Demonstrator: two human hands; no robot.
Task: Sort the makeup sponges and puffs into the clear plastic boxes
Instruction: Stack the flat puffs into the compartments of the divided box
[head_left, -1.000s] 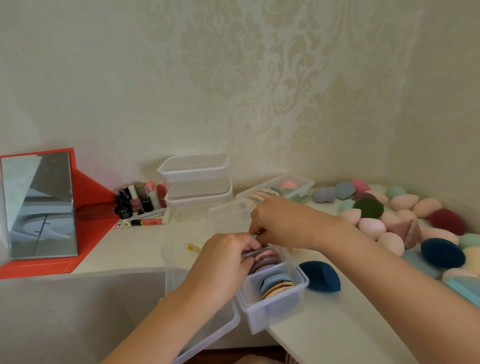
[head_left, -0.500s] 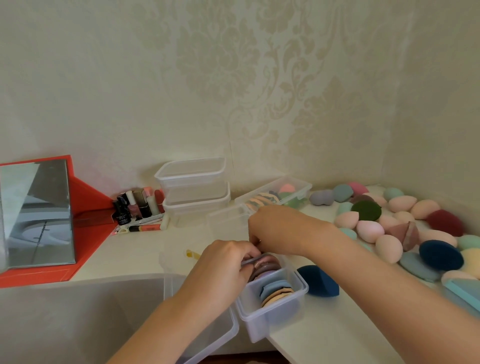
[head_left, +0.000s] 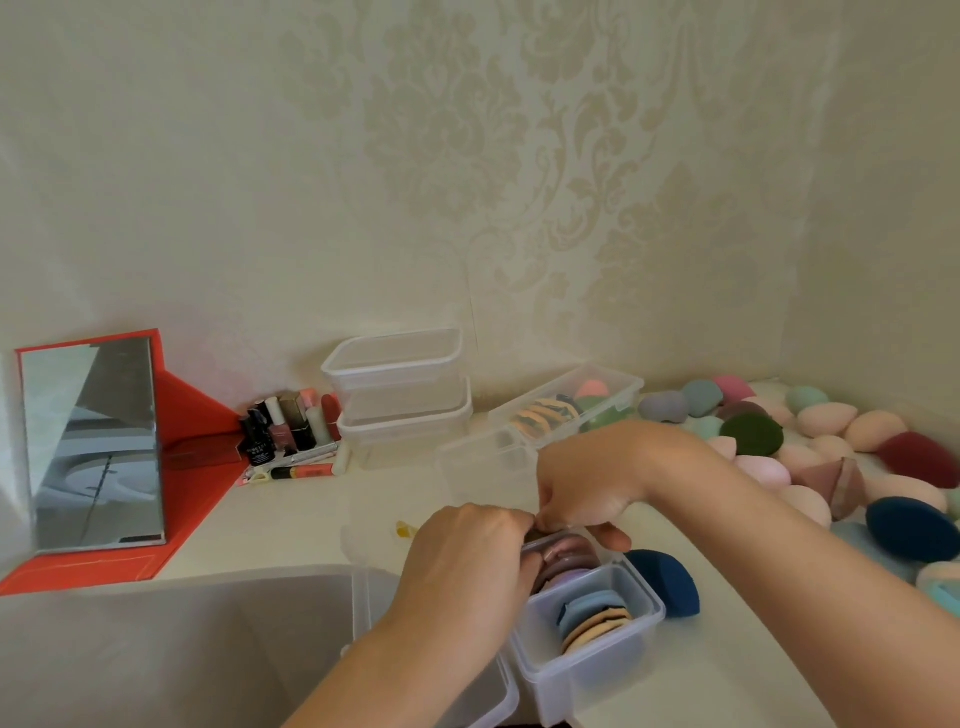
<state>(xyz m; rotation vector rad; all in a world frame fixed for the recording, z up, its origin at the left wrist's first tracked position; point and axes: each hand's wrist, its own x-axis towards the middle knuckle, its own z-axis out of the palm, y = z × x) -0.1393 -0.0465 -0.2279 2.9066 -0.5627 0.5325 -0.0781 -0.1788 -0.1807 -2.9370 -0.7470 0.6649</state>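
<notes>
the fingers (head_left: 529, 564) of the left hand (head_left: 467, 561) curl round the top of the pink puff (head_left: 569, 550), which stands on its edge in the small box (head_left: 652, 610). the right hand (head_left: 587, 480) curls over the box's back end; i cannot tell what it holds. puffs look soft, light and flat, so pinch 1 by its thin edge. many sponges (head_left: 831, 452) wait at the right.

Wall (head_left: 208, 182): cream w/ pale damask pattern. Mirror stand (head_left: 197, 415), far left: red-orange. Tabletop (head_left: 311, 519): off-white. Near box (head_left: 582, 680): clear plastic; puffs (head_left: 592, 621) in it blue, tan, lilac, mauve. Sponge (head_left: 667, 584) just right of it: navy. Right pile (head_left: 826, 421): pink, peach, mint, grey-blue, plus 1 dk green, 1 maroon, 1 navy. Bottles (head_left: 283, 436), far left: black, pink, white.
</notes>
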